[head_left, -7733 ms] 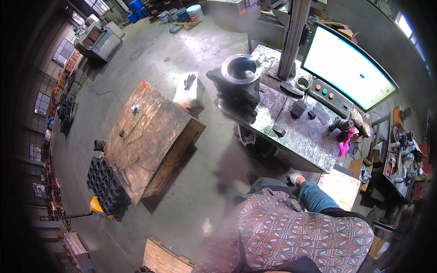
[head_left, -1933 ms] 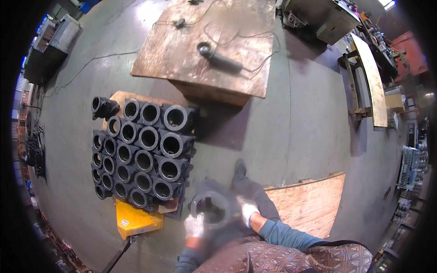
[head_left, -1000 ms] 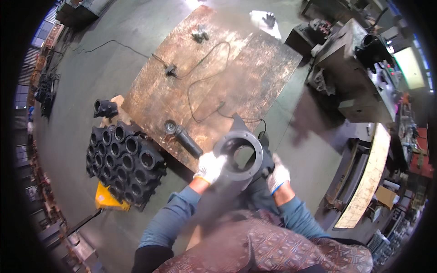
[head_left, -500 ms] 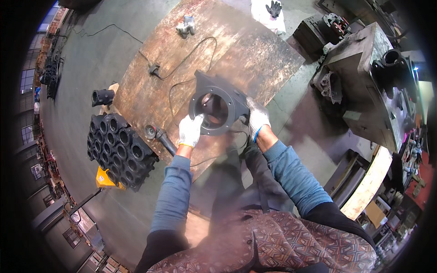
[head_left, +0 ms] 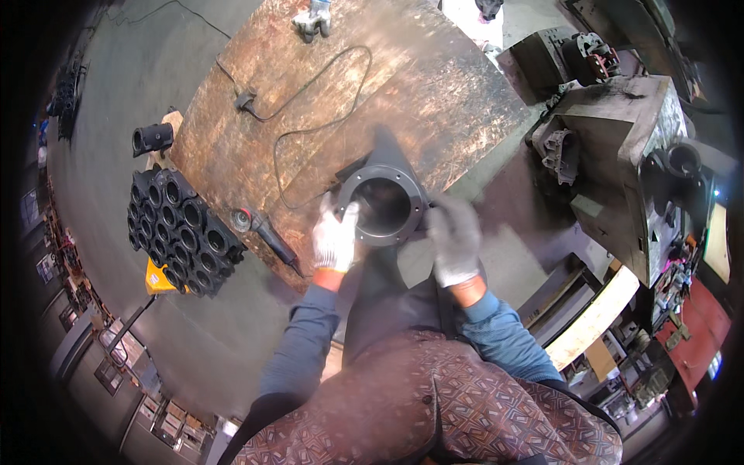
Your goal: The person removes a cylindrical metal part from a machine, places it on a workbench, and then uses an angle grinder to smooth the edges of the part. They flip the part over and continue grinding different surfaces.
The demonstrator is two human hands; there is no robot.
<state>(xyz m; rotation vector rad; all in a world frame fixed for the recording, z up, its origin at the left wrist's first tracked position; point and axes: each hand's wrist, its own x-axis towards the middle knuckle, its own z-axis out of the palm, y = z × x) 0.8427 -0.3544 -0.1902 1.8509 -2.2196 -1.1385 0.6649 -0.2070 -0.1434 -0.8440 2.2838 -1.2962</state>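
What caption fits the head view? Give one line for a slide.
Gloved left hand and right hand hold a dark flanged ring casting at the rusty steel table.

Both arms extended forward, gloved hands raised side by side.

The left hand is held with fingers curled in a closed grip; the right hand, motion-blurred, is likewise closed. White gloves are worn; blue sleeves cover both forearms, elbows bent.

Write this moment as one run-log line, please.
left hand + right hand: gripping black flanged casting | over rusty workbench edge
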